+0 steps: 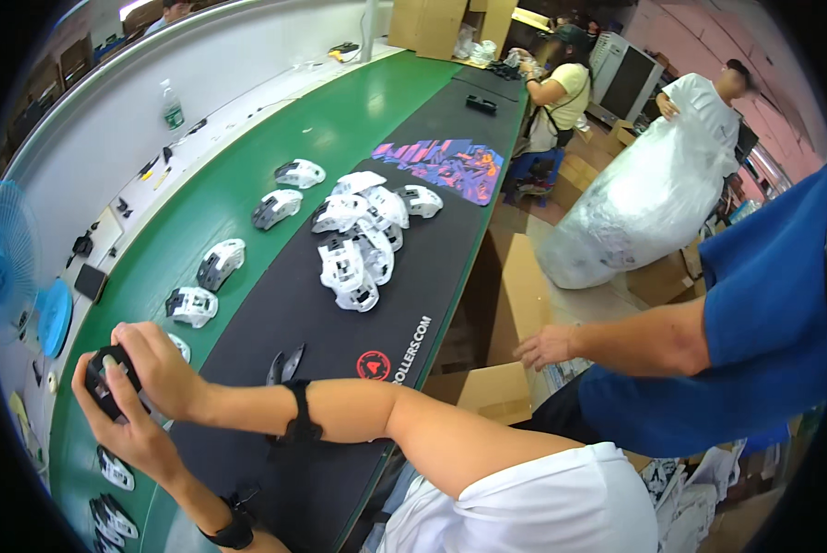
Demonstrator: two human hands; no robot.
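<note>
Black piece (pixel 101 391), seemingly one, held in two hands (pixel 139 442).

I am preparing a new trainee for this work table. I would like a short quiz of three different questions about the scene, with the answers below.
1. Multiple choice: what lies directly under the pile of white shells?
a) the green surface
b) the black mat
c) a cardboard box
2. True or false: the blue fan is farther left in the picture than the pile.
3. Short answer: what colour is the piece between the left hand and the right hand?

Key: 1. b; 2. True; 3. Black.
</note>
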